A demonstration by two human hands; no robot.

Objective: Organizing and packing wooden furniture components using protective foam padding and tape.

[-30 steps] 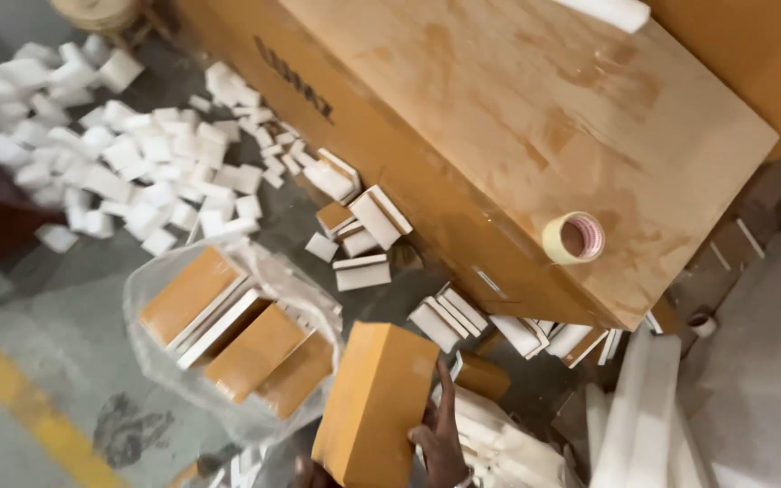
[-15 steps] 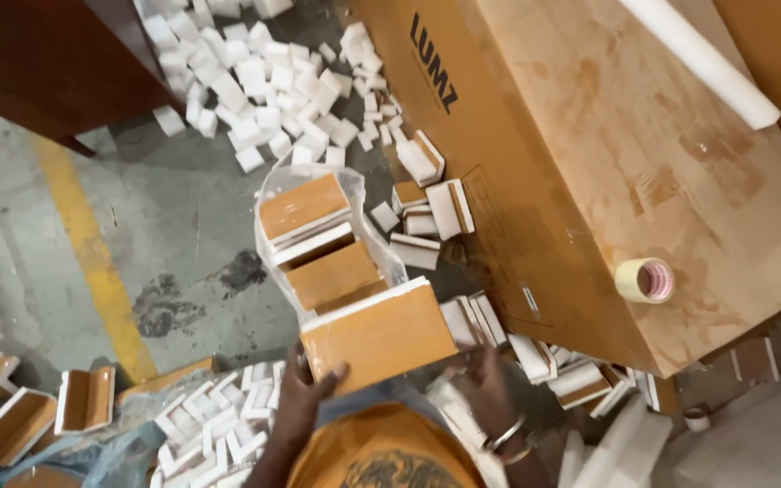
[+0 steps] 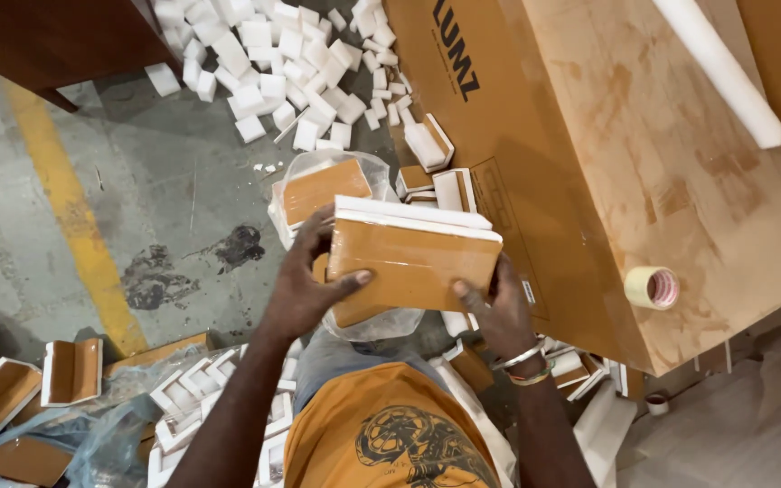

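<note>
Left hand and right hand, fingers closed, grip the block by its ends above the bag. Long axis left-right; white edge faces away.

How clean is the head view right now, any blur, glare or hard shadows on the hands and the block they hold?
Head view: sharp, no motion blur; soft even light, no hard shadows; left hand, right hand and the orange-and-white block read clearly; faint sheen on the plastic bag; straight edges bend slightly toward the frame's corners.
</note>
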